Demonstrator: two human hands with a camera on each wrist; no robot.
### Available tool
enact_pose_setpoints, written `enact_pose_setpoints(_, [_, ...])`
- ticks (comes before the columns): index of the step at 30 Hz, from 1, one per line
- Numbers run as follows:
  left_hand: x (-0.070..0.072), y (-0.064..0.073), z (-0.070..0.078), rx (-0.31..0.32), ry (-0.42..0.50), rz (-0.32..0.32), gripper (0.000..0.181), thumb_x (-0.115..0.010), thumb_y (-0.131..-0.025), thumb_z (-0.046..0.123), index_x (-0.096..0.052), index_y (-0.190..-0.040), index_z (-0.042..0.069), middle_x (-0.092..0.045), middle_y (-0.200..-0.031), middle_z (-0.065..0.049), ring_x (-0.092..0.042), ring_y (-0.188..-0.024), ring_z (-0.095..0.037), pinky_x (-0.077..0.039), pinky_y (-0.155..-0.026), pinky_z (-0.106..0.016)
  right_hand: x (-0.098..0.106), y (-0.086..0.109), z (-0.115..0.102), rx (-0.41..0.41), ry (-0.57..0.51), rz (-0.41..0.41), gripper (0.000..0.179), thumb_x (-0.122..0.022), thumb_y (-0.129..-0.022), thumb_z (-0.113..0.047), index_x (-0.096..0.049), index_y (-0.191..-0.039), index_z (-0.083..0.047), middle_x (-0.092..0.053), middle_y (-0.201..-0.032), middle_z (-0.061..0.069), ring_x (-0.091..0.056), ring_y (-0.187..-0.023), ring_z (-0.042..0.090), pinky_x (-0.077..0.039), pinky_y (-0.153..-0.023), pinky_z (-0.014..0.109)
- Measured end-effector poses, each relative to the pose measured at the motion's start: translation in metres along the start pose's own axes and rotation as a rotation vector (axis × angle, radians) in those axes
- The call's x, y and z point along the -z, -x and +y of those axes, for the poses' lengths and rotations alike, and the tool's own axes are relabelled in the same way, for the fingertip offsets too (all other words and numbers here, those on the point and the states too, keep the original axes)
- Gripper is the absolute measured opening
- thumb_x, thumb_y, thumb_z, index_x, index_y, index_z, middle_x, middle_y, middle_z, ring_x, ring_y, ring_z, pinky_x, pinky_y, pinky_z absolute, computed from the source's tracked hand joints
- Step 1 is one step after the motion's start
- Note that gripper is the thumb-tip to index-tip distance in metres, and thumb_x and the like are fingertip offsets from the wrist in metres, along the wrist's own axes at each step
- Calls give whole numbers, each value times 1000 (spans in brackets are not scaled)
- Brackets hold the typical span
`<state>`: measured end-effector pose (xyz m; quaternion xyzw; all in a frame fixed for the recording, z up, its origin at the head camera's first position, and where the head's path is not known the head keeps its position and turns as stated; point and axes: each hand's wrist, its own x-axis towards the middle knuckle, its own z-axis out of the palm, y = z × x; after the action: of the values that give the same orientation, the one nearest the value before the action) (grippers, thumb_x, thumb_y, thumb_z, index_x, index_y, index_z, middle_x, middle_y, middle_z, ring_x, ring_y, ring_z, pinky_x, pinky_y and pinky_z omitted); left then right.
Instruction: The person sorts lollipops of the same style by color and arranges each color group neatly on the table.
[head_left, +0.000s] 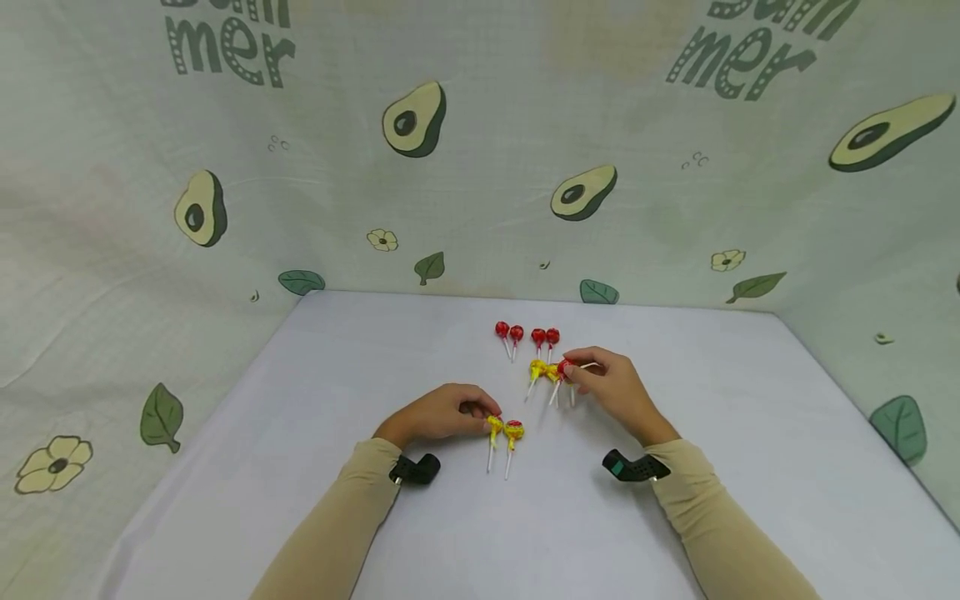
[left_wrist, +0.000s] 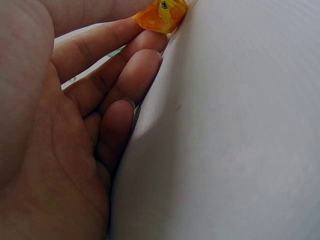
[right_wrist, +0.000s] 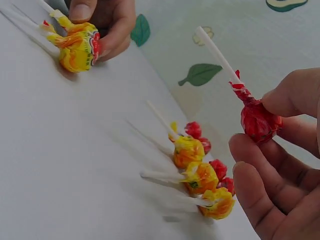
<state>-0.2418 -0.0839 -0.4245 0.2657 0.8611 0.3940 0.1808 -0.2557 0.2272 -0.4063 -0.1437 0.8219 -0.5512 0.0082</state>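
Between the thumb and fingers of my right hand [head_left: 611, 387] is a red-wrapped lollipop [right_wrist: 260, 120]. It is held up off the table by its candy head, its white stick free. My left hand [head_left: 442, 412] lies low on the table, pinching a yellow-wrapped lollipop [left_wrist: 162, 15] by the head. Just right of that one lies a second yellow lollipop [head_left: 513, 430], its stick pointing toward me. Beneath and beside the right hand, three more yellow lollipops [right_wrist: 201, 177] form a row, partly hidden by that hand in the head view.
Behind the yellow row, several red lollipops [head_left: 517, 333] lie in two pairs, sticks toward me. All rest on a white table [head_left: 337, 358]. A hanging cloth [head_left: 487, 150] printed with avocados and leaves surrounds the table's back and sides.
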Motion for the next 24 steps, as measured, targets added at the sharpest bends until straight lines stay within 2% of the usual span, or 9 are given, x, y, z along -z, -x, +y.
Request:
enact_pose_setpoints(10, [1,1,-4,-24,10,-1,19,-73,-93,29,-72,-112,28,-63,-97,10,-56,-92,-12,-46,-82,-31,8,-16,3,-46,-20,41,43,-65,-99,-29,-61,-130,1,-64,-120,14,-63,-101,33,-56,-81,34])
enact_pose_setpoints(17, [1,2,-5,-19,5,-4,18,-73,-93,28,-72,-111,28,-64,-97,11,-56,-91,-11,-46,-83,-30,12,-33,7,-67,-31,74,48,-63,-99,-38,-61,-131,-3,-65,-120,11,-63,-105,25,-56,-80,28])
enact_pose_setpoints(24, [3,2,-3,-28,1,-3,18,-72,-93,27,-72,-111,29,-64,-96,12,-57,-92,-10,-46,-85,-30,16,-50,16,-88,-39,110,49,-62,-101,-37,-59,-133,-1,-64,-120,13,-63,-105,22,-54,-79,24])
